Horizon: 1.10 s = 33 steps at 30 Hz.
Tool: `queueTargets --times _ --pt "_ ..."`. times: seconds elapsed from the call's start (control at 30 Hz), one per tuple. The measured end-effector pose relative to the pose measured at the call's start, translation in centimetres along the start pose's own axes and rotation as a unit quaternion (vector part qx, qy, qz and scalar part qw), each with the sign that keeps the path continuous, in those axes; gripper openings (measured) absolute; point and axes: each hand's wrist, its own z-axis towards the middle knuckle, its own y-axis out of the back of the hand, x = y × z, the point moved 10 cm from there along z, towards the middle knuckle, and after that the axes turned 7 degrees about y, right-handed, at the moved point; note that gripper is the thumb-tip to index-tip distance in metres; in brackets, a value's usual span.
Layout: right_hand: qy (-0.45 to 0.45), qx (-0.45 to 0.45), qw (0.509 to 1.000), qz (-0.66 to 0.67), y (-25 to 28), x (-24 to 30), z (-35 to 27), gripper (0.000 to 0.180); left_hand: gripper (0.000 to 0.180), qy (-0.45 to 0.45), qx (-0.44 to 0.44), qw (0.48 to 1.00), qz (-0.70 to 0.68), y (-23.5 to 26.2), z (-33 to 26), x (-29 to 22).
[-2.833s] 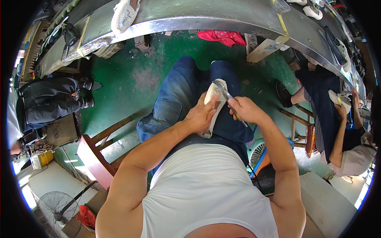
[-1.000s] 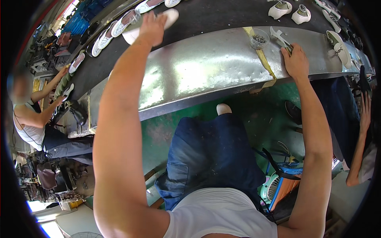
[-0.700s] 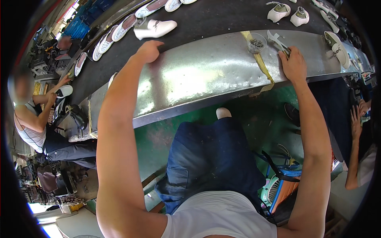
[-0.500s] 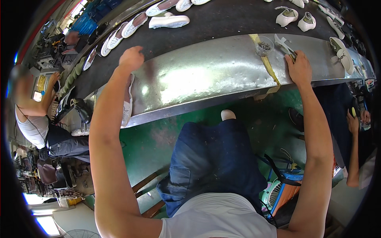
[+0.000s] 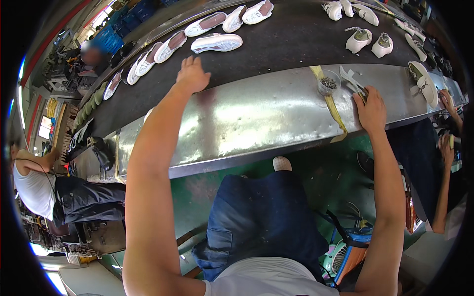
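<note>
Shoe: white, on its side on the dark belt, just beyond left hand (fingers spread, empty, apart from it). Likely light, soft upper, stiffer sole; grip at midsole. Right hand lies flat on white strips, beside 1 cup.

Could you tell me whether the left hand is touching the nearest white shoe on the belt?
Apart: the head view shows dark belt between the left hand and white shoe.

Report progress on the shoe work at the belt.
Done: a white shoe lies on the dark belt, clear of the left hand. In hand: nothing; the left hand is open and empty, the right hand rests on tools beside the cup. Left: cannot tell.
</note>
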Motion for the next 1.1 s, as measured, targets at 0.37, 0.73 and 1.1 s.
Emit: queueTargets --times 0.37,0.73,1.1 --pt "-0.011 0.011 0.999 0.031 0.3 0.2 0.5 0.042 0.087 -0.079 -0.035 0.996 -0.004 -0.9 13.5 -12.2" --pt "-0.014 0.013 0.999 0.032 0.3 0.0 0.2 0.043 0.055 -0.16 -0.035 0.986 -0.011 -1.0 3.8 -8.5" --pt "0.048 -0.076 0.996 0.014 0.9 0.1 0.0 0.047 0.059 0.244 0.254 0.92 -0.169 -2.1 -12.8 23.6"
